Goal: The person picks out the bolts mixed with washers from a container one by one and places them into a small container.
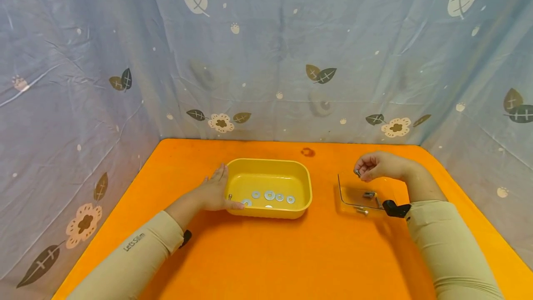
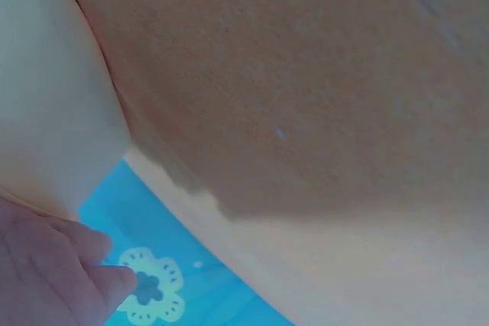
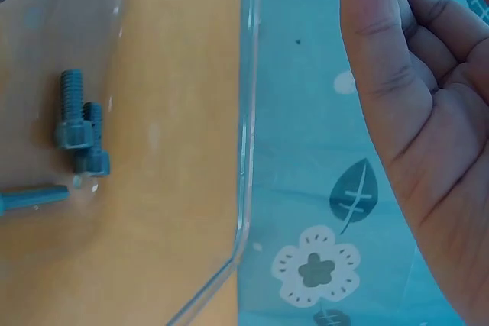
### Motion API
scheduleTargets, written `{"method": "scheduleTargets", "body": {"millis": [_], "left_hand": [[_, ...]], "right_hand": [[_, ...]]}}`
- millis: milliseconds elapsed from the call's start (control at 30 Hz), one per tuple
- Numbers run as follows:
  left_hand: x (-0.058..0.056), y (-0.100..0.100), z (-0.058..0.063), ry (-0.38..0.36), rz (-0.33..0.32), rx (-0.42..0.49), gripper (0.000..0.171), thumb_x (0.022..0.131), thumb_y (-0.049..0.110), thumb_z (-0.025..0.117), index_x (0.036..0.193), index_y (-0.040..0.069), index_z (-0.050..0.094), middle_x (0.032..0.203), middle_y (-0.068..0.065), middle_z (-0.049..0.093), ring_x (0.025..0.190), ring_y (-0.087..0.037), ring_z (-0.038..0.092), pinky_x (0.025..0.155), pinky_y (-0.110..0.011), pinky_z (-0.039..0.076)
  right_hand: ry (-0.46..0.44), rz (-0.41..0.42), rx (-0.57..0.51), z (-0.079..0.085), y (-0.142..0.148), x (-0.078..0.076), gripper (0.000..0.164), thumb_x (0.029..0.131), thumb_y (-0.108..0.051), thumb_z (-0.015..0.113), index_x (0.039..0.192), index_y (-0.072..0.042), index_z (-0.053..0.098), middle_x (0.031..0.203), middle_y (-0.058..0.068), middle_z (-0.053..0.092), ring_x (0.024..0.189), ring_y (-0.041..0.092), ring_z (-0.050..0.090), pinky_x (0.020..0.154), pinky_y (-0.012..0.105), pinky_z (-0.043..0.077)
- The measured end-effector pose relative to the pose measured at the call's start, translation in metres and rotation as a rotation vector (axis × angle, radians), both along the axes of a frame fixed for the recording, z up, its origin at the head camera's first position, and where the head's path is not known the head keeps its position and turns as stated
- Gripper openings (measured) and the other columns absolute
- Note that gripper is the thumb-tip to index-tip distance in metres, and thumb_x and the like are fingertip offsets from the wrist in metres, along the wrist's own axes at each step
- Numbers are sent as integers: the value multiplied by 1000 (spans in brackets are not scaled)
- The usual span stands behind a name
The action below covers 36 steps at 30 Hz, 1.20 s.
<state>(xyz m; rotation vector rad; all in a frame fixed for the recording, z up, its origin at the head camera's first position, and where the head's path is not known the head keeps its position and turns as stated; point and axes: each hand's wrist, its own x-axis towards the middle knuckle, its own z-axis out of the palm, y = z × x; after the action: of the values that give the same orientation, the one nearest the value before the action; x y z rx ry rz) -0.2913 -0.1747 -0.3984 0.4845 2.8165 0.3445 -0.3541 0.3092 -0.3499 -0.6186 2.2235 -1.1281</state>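
My left hand (image 1: 213, 192) rests against the left end of a yellow tray (image 1: 308, 184), fingers straight along its side and thumb over the front rim. Several flat washers (image 1: 269, 195) lie on the tray's floor, with a small screw (image 1: 230, 196) by the left wall. Over at the right, my right hand (image 1: 385, 165) pinches a small grey metal piece (image 1: 357, 172) between thumb and fingertips, above a clear plastic container (image 1: 340, 191). Socket-head bolts (image 3: 72, 112) lie inside the container in the right wrist view, where the pinched piece is out of sight.
An orange tabletop (image 1: 270, 253) carries both containers. Blue curtains (image 1: 258, 59) with leaf and flower prints enclose the back and sides. A reddish ring-shaped mark (image 1: 308, 152) is on the table behind the tray. A black wrist mount (image 1: 395, 208) hangs close by the clear container.
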Motion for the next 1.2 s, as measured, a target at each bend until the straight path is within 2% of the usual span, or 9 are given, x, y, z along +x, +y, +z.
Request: {"method": "scheduleTargets", "body": {"millis": [233, 400, 833, 1200], "left_hand": [[0, 0, -1, 2, 0, -6, 129, 65, 77, 54, 143, -5, -6, 148, -21, -13, 138, -33, -5, 106, -58, 8], [-1, 0, -3, 13, -2, -2, 130, 64, 77, 56, 143, -7, -5, 148, -24, -11, 138, -34, -4, 106, -58, 9], [-1, 0, -1, 19, 0, 5, 132, 62, 79, 55, 143, -7, -4, 149, -24, -10, 138, -34, -3, 106, -59, 9], [-1, 0, -1, 22, -6, 9, 131, 63, 78, 55, 143, -7, -3, 149, -24, -9, 138, -34, -3, 106, -59, 9]], "right_hand": [[-35, -1, -3, -11, 5, -1, 31, 85, -7, 63, 109, 8, 52, 91, 14, 55, 78, 18, 54, 73, 33, 50], [-49, -6, -13, -16, 6, -3, 33, 84, -6, 63, 110, 11, 51, 91, 12, 57, 79, 17, 56, 76, 38, 50], [-56, 4, -5, -17, 4, -6, 36, 88, -6, 58, 115, 15, 47, 90, 12, 57, 77, 16, 54, 76, 38, 49], [-30, -33, -4, -11, 4, -4, 30, 89, -9, 56, 113, 8, 51, 96, 19, 58, 84, 20, 58, 84, 46, 47]]}}
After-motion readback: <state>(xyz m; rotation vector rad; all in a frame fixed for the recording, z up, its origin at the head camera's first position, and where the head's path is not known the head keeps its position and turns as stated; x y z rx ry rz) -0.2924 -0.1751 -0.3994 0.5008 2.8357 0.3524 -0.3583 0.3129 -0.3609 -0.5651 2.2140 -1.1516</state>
